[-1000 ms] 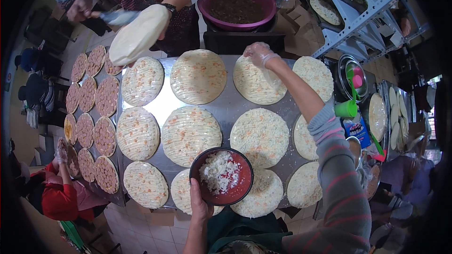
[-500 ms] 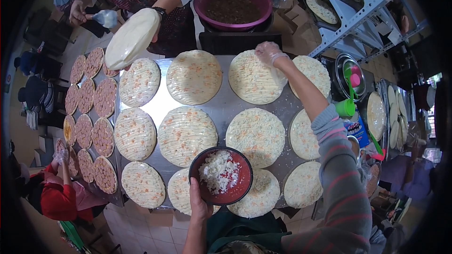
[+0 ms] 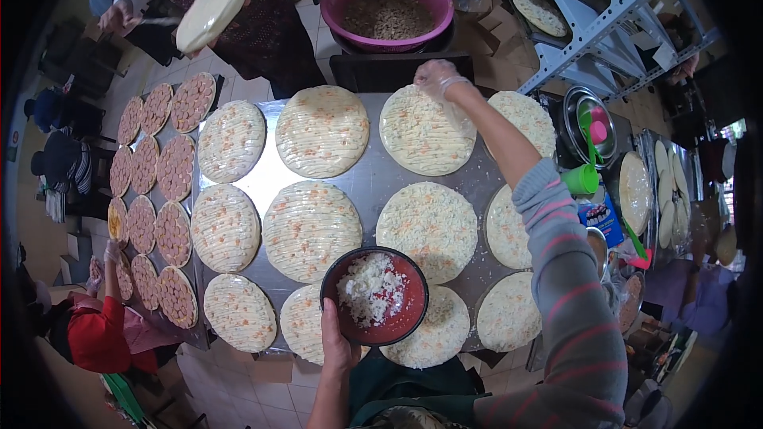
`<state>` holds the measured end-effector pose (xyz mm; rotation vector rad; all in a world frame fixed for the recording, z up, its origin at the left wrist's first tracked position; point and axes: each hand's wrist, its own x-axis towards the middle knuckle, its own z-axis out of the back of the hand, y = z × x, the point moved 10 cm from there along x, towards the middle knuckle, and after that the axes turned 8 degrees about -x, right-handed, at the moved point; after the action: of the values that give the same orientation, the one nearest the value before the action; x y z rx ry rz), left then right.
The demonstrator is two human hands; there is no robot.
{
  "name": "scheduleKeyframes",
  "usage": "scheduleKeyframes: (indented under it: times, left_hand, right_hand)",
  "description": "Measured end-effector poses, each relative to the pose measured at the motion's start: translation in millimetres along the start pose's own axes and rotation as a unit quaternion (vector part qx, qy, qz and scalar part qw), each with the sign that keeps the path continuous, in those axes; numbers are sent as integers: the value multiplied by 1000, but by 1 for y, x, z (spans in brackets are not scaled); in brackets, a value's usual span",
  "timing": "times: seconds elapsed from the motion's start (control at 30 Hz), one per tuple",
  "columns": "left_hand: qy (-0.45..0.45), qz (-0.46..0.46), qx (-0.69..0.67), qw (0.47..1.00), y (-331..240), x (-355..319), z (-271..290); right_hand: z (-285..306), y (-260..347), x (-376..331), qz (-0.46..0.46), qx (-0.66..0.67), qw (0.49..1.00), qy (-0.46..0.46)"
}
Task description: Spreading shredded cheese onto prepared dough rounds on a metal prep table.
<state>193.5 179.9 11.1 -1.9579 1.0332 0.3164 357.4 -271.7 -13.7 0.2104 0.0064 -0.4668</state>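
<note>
My left hand (image 3: pixel 339 343) grips the rim of a round bowl (image 3: pixel 407 311), red inside and dark outside. White crumbs (image 3: pixel 370 287) like crumbled cheese lie in it. The bowl hangs over the near row of round flat doughs. At the far edge of the table, my right hand (image 3: pixel 439 78), in a clear plastic glove, is above a large round dough (image 3: pixel 421 143) topped with pale lines and white crumbs. Its fingers are curled together; what they hold is hidden. Nearer to me, another dough (image 3: pixel 427 226) is thickly strewn with crumbs.
Several doughs with pale lines and orange bits (image 3: pixel 313 226) cover the metal table (image 3: pixel 274 155). At left lie doughs with pink slices (image 3: pixel 175 167). Across the table, a person holds a dough disc (image 3: pixel 214 12). A purple basin (image 3: pixel 334 12), metal rack (image 3: pixel 620 16) and green cup (image 3: pixel 582 180) stand around.
My right hand has shifted slightly left and toward the far edge of the dough. The person opposite has moved the dough disc back from the table. My left hand still holds the bowl.
</note>
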Motion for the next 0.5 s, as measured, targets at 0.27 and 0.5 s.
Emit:
scheduleKeyframes:
  times: [0.27, 0.5]
  left_hand:
    - [9, -11, 1, 1000, -5, 9, -3]
    - [19, -20, 1, 1000, -11, 29, -14]
  right_hand:
    - [3, -47, -48, -4, -31, 997, 69]
    - [2, -17, -79, 45, -11, 998, 37]
